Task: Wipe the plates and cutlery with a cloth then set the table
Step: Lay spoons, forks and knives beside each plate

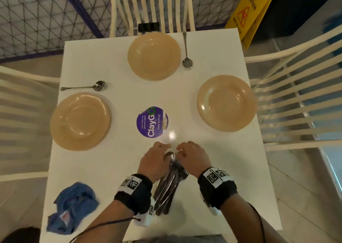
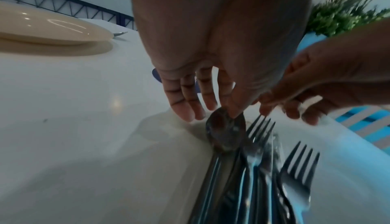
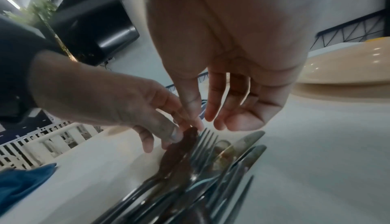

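Note:
A pile of cutlery (image 1: 166, 189) lies near the table's front edge: forks (image 2: 261, 127), knives (image 3: 249, 139) and a spoon (image 2: 225, 132) on top. Both hands hover over its far end. My left hand (image 1: 155, 157) has its fingers pointing down beside the spoon, and its thumb tip rests on the bowl. My right hand (image 1: 192, 155) hangs relaxed just above the fork tines (image 3: 204, 137), holding nothing. Three beige plates (image 1: 154, 56) (image 1: 80, 121) (image 1: 226, 103) stand at the far, left and right places. A crumpled blue cloth (image 1: 74, 207) lies at the front left.
One spoon (image 1: 187, 61) lies right of the far plate and another (image 1: 98, 86) beyond the left plate. A purple round sticker (image 1: 152, 122) marks the middle of the white table (image 1: 120, 76). White slatted chairs (image 1: 296, 104) stand on three sides. A yellow caution sign (image 1: 248, 11) stands at the back right.

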{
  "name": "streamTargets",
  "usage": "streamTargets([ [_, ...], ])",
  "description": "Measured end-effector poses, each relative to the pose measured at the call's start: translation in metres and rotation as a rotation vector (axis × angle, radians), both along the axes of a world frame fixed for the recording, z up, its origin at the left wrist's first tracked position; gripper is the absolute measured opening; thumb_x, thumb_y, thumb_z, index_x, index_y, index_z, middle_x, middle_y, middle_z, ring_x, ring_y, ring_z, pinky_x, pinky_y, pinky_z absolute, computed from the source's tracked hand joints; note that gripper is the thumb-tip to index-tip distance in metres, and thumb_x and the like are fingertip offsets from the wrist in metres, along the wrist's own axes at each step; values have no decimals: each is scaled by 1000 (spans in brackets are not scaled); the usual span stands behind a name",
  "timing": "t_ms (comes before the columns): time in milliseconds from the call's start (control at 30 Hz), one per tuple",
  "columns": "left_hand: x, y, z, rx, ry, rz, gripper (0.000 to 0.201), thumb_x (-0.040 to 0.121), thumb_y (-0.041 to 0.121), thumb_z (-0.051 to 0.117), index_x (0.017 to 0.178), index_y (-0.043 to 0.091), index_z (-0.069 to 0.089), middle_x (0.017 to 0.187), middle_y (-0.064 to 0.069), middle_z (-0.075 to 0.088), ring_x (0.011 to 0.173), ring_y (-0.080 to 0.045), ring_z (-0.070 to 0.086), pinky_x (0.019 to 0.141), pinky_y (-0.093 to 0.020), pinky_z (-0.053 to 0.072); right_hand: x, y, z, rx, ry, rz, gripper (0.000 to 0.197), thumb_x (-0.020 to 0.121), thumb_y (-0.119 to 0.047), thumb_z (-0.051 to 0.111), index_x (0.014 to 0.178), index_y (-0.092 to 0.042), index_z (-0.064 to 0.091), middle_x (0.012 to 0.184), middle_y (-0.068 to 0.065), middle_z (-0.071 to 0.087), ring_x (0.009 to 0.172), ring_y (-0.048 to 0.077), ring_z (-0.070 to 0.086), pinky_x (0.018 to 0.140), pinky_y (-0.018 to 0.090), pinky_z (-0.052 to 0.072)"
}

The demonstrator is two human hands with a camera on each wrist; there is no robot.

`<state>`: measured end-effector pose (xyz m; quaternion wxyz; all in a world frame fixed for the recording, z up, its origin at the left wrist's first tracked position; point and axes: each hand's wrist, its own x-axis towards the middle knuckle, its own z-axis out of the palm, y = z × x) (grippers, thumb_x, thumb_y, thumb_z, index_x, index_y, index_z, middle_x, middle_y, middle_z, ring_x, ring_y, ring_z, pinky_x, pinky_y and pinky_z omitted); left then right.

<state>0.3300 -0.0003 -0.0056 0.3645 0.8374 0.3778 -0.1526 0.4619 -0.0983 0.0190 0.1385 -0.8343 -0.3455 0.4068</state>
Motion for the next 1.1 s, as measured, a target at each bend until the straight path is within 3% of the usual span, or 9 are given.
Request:
streamTargets([
  [100, -7, -6, -9, 69, -16, -30, 24, 101, 28, 49, 121, 30, 61, 120, 5, 56, 104, -19, 63, 88, -35, 54, -11, 4, 1, -37, -36, 27, 29, 94, -29, 53, 119, -22, 66, 116, 1, 63, 110, 23, 59, 92, 35, 49],
  [200, -13, -3, -12, 104, -28, -39, 26, 99, 22, 49, 124, 28, 56, 116, 4, 58, 102, -20, 63, 84, -32, 51, -17, 3, 7, -47, -55, -21, 28, 92, -29, 53, 116, -21, 67, 113, 1, 63, 107, 22, 59, 92, 36, 50],
  [367, -19, 14, -6, -6, -41, 23, 35, 97, 13, 51, 130, 24, 56, 124, 2, 65, 113, -22, 62, 98, -38, 49, -22, -6, 11, -44, -106, -90, 27, 94, -33, 53, 116, -23, 66, 115, 0, 61, 107, 20, 58, 92, 37, 51],
  [533, -39, 49, 21, -100, -57, 80, 34, 96, 5, 55, 122, 26, 62, 119, -3, 66, 107, -22, 61, 99, -39, 51, -32, -17, 19, 47, -98, -167, 26, 96, -35, 51, 115, -24, 66, 111, -4, 61, 102, 16, 60, 89, 35, 52],
  [700, -33, 96, 79, -97, -157, 119, 47, 92, 1, 54, 122, 36, 63, 112, -1, 60, 99, -19, 58, 86, -30, 47, -50, -24, 28, 249, 196, -364, 24, 91, -42, 57, 105, -27, 69, 99, -5, 71, 90, 17, 68, 87, 42, 56],
  [800, -5, 104, 109, -115, -277, 193, 45, 87, 1, 56, 114, 36, 64, 108, 5, 62, 92, -21, 63, 74, -28, 50, -44, -27, 35, 255, 376, -435, 27, 91, -48, 61, 107, -28, 69, 95, -5, 73, 83, 15, 71, 80, 32, 59],
  [833, 5, 101, 115, -133, -307, 212, 42, 87, 2, 57, 111, 36, 64, 107, 8, 62, 92, -22, 65, 74, -31, 53, -38, -30, 37, 255, 432, -458, 27, 93, -45, 62, 108, -24, 69, 92, -3, 73, 78, 16, 70, 74, 28, 57],
  [967, 44, 71, 119, -182, -370, 228, 40, 88, 3, 56, 111, 36, 64, 110, 10, 63, 95, -22, 67, 86, -37, 56, 3, -53, 44, 390, 611, -734, 24, 97, -25, 64, 106, -4, 69, 83, 8, 69, 69, 21, 63, 64, 29, 55],
  [1100, 71, 33, 93, -275, -351, 215, 36, 87, 2, 64, 106, 32, 68, 109, 13, 66, 101, -21, 67, 91, -40, 57, 50, -86, 35, 443, 615, -997, 9, 96, -8, 62, 101, -5, 67, 83, 12, 66, 61, 19, 61, 60, 28, 53],
])
